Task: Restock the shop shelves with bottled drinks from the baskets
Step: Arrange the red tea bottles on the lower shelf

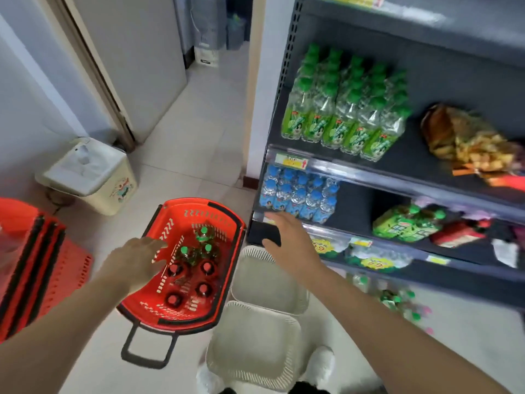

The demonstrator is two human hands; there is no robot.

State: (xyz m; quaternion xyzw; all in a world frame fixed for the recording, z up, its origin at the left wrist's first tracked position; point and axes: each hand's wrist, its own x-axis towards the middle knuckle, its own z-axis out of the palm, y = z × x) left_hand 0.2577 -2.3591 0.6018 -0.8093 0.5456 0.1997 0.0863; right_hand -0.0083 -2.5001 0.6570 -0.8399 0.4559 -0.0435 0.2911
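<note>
Two wide, empty grips. The left hand [136,260] hovers over the basket [227,217] of bottles [199,260]; the right hand [289,240] seems near the shelf [355,207] edge.

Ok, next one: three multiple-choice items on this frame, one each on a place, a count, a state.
1. The blue-capped bottles stand: A) on the top shelf B) on the shelf under the green-capped bottles C) on the floor.
2. Red caps in the red basket: A) one B) nine C) four.
3. The left hand is: A) open, empty B) gripping a bottle C) out of view.
1B, they sit below the green-capped row; 2C, four show beside three green caps; 3A, fingers spread, holding nothing.
</note>
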